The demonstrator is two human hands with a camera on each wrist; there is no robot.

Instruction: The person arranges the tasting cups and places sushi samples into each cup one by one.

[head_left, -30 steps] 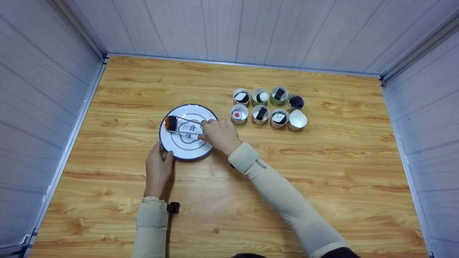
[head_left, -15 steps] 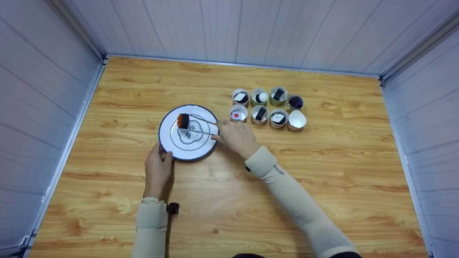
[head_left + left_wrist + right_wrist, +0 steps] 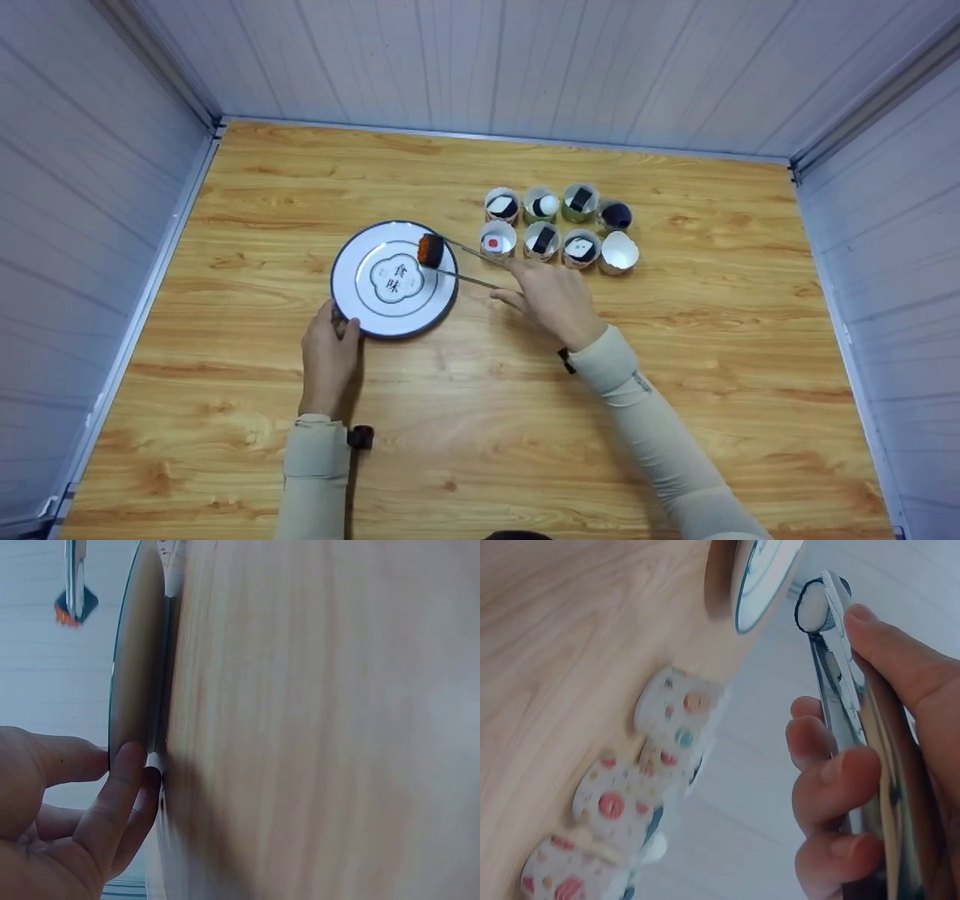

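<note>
My left hand [image 3: 328, 356] pinches the near left rim of a white, blue-edged plate [image 3: 360, 296], thumb above and fingers beneath, as the left wrist view shows. Metal tongs [image 3: 472, 281] are in the grip of my right hand [image 3: 559, 300], to the right of the plate. Between the tong tips is a toy-like sushi piece [image 3: 430, 251], orange on one end and wrapped in black. From the left wrist, this sushi [image 3: 76, 606] appears raised off the plate. Its white end [image 3: 812, 607] faces the right wrist camera.
Right of the plate stand two rows of paper cups [image 3: 498, 238], most with black-and-white sushi pieces inside. The front right cup [image 3: 619, 253] shows only its white inside. Panel walls [image 3: 495, 67] border the wooden table [image 3: 465, 420] at the back and sides.
My right hand has drawn the tongs and sushi rightward, from the plate's left side to its upper right edge. The left hand and plate have stayed nearly still.
</note>
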